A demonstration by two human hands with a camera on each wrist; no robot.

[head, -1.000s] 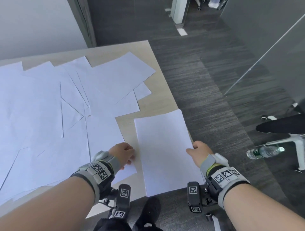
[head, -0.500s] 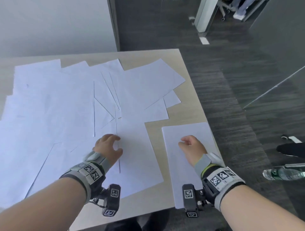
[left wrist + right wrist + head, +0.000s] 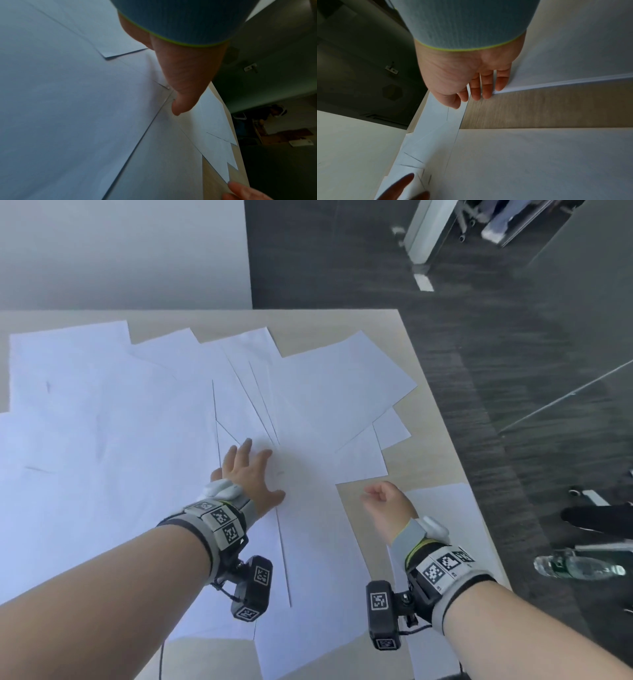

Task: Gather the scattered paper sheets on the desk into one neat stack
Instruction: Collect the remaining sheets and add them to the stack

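Head view: we log our left hand (image 3: 248, 470), fingers spread flat on the scattered sheets (image 3: 120, 440) covering the counter (image 3: 428, 467); our right hand (image 3: 387, 505), loosely curled, holding nothing, above the neat stack (image 3: 455, 508) at the counter's right edge. Square coded markers on both wristbands; no readable writing.

Left wrist view: thumb (image 3: 181, 94) pressing overlapped sheets.

Right wrist view: relaxed fingers (image 3: 486, 86) beside the stack's edge (image 3: 556, 82).

A light wood-grain desk (image 3: 421, 470) carries many white paper sheets (image 3: 102, 440), spread flat and overlapping at mixed angles across most of its top. A separate squared stack of sheets (image 3: 455, 508) lies near the right edge, apart from the spread, with a strip of bare wood between them.
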